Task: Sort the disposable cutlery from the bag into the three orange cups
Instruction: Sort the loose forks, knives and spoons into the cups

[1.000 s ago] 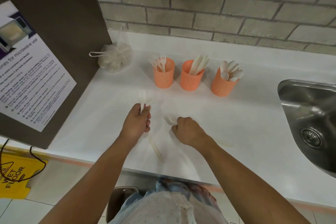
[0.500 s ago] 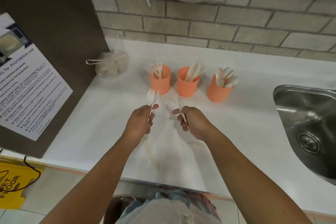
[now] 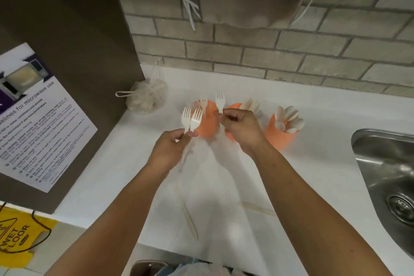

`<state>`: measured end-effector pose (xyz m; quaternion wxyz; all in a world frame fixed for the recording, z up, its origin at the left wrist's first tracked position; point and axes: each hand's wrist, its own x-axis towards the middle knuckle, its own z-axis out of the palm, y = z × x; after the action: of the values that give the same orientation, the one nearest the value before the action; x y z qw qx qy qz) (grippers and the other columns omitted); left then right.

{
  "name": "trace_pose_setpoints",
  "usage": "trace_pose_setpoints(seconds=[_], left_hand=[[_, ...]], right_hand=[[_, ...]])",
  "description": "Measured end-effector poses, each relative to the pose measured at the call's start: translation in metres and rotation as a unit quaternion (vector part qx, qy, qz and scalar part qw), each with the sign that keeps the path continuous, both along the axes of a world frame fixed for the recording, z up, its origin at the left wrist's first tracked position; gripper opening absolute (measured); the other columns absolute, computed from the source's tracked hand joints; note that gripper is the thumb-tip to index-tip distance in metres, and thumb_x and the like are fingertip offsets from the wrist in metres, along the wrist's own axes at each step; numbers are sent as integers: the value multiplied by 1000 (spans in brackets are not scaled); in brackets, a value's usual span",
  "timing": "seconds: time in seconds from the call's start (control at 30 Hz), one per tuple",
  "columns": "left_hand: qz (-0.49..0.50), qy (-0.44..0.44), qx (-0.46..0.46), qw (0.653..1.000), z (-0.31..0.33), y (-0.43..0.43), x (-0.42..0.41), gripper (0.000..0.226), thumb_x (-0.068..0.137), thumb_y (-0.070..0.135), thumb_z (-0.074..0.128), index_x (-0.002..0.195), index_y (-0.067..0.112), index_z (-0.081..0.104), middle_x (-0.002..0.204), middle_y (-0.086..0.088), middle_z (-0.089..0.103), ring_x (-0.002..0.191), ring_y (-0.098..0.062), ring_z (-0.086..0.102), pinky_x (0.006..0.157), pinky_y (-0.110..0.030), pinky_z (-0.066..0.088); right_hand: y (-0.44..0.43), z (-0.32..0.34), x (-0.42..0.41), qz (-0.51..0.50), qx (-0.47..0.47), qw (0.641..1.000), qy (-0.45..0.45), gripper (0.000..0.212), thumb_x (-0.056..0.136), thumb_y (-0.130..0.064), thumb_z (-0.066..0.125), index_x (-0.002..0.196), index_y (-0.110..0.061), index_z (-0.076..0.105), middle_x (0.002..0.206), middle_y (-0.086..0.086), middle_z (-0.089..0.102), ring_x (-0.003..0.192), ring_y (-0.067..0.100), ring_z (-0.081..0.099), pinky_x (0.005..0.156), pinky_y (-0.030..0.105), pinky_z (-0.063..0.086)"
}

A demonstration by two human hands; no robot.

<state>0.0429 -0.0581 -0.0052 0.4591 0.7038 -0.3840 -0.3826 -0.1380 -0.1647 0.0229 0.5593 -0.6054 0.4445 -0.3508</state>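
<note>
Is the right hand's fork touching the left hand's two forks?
Apart. Head view: an orange cup shows between the fork in the right hand and the two forks in the left hand.

The left hand [image 3: 173, 148] gripped two forks [image 3: 191, 119] by their handles, tines up, just in front of the left cup [image 3: 208, 126], which held more forks. The right hand [image 3: 240, 127] pinched a single fork [image 3: 220, 102] upright, above the gap between the left cup and the middle cup [image 3: 234, 107]. This hand hid most of the middle cup, which held flat, knife-like pieces. The right cup [image 3: 280, 138] held spoons. A knife [image 3: 190, 222] lay on the table [image 3: 125, 152] near its front edge. The bag [image 3: 145, 98] sat in the rear corner. A sink [image 3: 385, 175] was set into the right side.
</note>
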Motion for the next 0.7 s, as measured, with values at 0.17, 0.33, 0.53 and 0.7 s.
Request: trace_pose_setpoints(seconds=[0.17, 0.33, 0.53, 0.7], left_hand=[[-34, -45, -13, 998, 16, -24, 13, 27, 102, 38, 63, 82, 44, 80, 81, -8, 62, 73, -17, 48, 71, -32, 40], [-16, -87, -27, 996, 27, -48, 16, 56, 99, 34, 69, 49, 23, 46, 56, -1, 56, 65, -21, 50, 61, -28, 35], [-27, -119, -23, 992, 29, -69, 18, 54, 99, 33, 69, 59, 11, 41, 47, 10, 44, 68, -37, 58, 57, -29, 33], [-48, -112, -31, 992, 26, -82, 16, 55, 98, 30, 70, 60, 6, 39, 49, 10, 45, 65, -35, 60, 55, -28, 31]], right_hand=[[-50, 13, 29, -51, -92, 987, 124, 31, 93, -24, 74, 62, -21, 65, 74, 1, 70, 72, 26, 69, 67, 33, 53], [-76, 19, 48, -21, -117, 974, 193, 23, 96, -23, 70, 80, -7, 74, 74, 5, 69, 72, 20, 63, 63, 21, 43], [-77, 20, 51, -17, -124, 962, 241, 36, 90, -19, 66, 126, -14, 65, 113, 4, 59, 93, 16, 59, 80, 22, 41], [-69, 26, 49, 81, -73, 985, 135, 11, 92, -20, 67, 99, -16, 74, 89, 1, 69, 75, 10, 63, 71, 23, 48]])
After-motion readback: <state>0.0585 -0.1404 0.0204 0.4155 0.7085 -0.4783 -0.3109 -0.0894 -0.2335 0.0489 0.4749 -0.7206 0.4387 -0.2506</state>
